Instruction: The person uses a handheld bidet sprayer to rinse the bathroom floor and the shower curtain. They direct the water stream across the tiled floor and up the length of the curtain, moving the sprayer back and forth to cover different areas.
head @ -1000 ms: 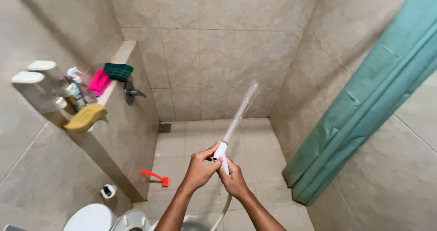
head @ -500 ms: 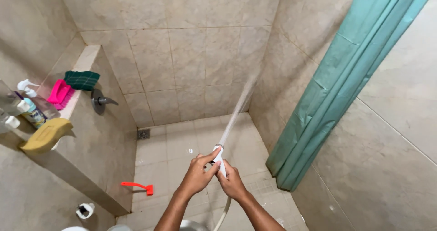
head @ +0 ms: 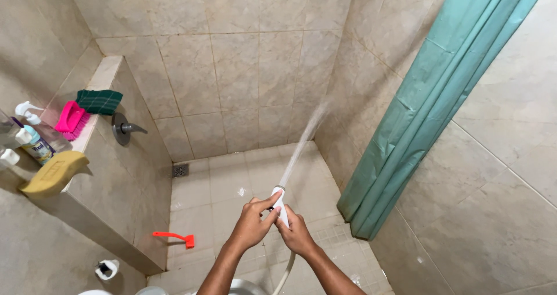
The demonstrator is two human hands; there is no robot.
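Note:
Both my hands grip a white hand-held sprayer [head: 280, 205] at the bottom middle of the view. My left hand [head: 252, 222] wraps it from the left with the thumb on top. My right hand [head: 296, 232] clasps it from the right and below. A white hose [head: 284, 274] runs down from the sprayer between my forearms. A jet of water [head: 304, 138] shoots up and away from the nozzle toward the corner of the tiled shower walls.
A teal shower curtain [head: 429, 97] hangs bunched on the right. On the left a tiled ledge [head: 110, 68] carries a green cloth [head: 100, 101], pink brush [head: 71, 119], yellow sponge [head: 53, 173] and bottles [head: 32, 144]. A wall tap [head: 125, 128], floor drain [head: 180, 170] and orange scraper [head: 174, 237] lie below.
The view has swung right, so the ledge items slid left and the curtain fills more of the frame. The water jet now points further right toward the corner. Both hands keep their grip.

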